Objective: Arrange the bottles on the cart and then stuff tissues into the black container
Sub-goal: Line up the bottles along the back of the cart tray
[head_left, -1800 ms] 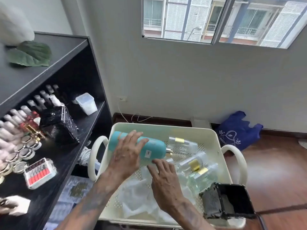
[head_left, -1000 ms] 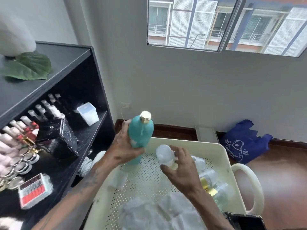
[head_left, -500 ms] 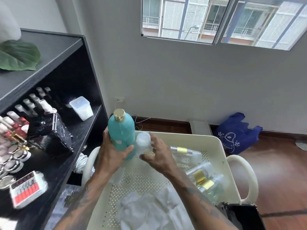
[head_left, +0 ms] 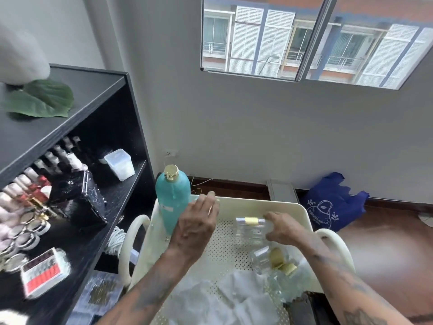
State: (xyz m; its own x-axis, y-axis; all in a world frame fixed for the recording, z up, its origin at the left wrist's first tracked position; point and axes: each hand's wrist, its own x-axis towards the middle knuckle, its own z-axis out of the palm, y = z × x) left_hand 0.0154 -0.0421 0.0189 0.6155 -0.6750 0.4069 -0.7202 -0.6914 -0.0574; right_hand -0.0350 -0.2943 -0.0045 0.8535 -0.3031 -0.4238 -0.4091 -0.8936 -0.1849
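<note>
Presently we find the teal bottle (head_left: 173, 202) standing upright in the far left corner of the cream cart (head_left: 302, 213), gold cap uppermost, and we judge it the heaviest and tallest item, so liable to tip. The left hand (head_left: 195, 227) hovers just beside it, fingers (head_left: 209, 200) straight and apart, holding nothing that we can make out. The right hand (head_left: 282, 228) reaches to a clear bottle (head_left: 251, 227) lying on its side on the perforated tray floor; its fingers curl at the bottle's right end, though blur prevents us from confirming a firm grip. Two further clear bottles with gold caps (head_left: 274, 262) lie tumbled near the right wall. We judge these clear bottles rigid, smooth, likely slippery and possibly breakable; each is best taken round the body near the middle, not by the cap, and set base down against the teal one. The white tissues (head_left: 225, 301) lie crumpled at the near end, soft and light, fit to be gathered by the handful. The black container (head_left: 302, 307) sits at the near right corner, partly out of frame.
</note>
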